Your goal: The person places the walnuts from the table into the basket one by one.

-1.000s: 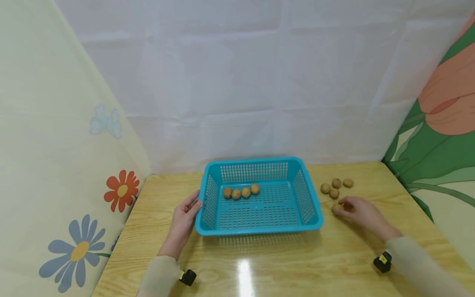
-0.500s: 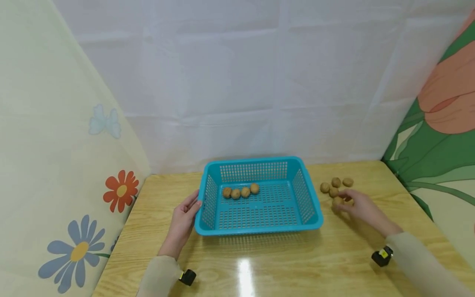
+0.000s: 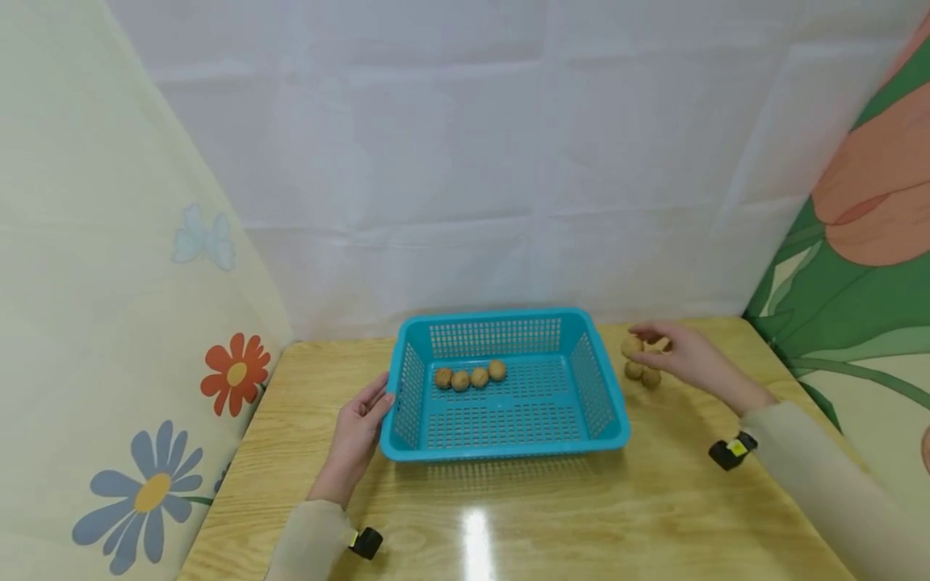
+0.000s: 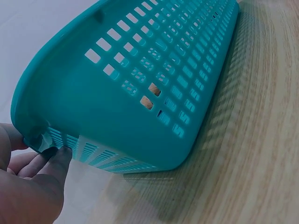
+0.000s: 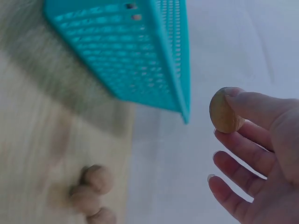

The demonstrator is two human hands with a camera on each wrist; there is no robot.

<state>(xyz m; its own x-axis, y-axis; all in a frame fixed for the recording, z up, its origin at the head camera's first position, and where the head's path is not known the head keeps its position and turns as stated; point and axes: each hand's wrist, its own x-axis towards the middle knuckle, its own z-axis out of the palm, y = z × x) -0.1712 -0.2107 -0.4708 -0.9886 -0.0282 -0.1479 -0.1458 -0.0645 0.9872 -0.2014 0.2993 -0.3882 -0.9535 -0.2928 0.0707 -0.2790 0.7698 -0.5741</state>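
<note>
A turquoise plastic basket (image 3: 504,453) stands on the wooden table, with a row of several walnuts (image 3: 479,377) on its floor. My left hand (image 3: 356,436) grips the basket's left rim; in the left wrist view the fingers of that hand (image 4: 35,182) curl at the rim and side wall. Right of the basket, my right hand (image 3: 690,359) pinches one walnut (image 3: 632,347) between thumb and fingers. The right wrist view shows this walnut (image 5: 224,111) held up off the table, the other fingers of the hand (image 5: 266,144) spread loosely.
Loose walnuts (image 3: 651,378) lie on the table below the right hand, which partly covers that spot; three show in the right wrist view (image 5: 85,199). A white cloth (image 3: 450,161) hangs behind the table (image 3: 552,516), and flower-patterned cloths flank it on both sides.
My right hand has taken up the walnut nearest the front and moved away from me and slightly left, raising it over the others. The left hand and basket have stayed nearly still.
</note>
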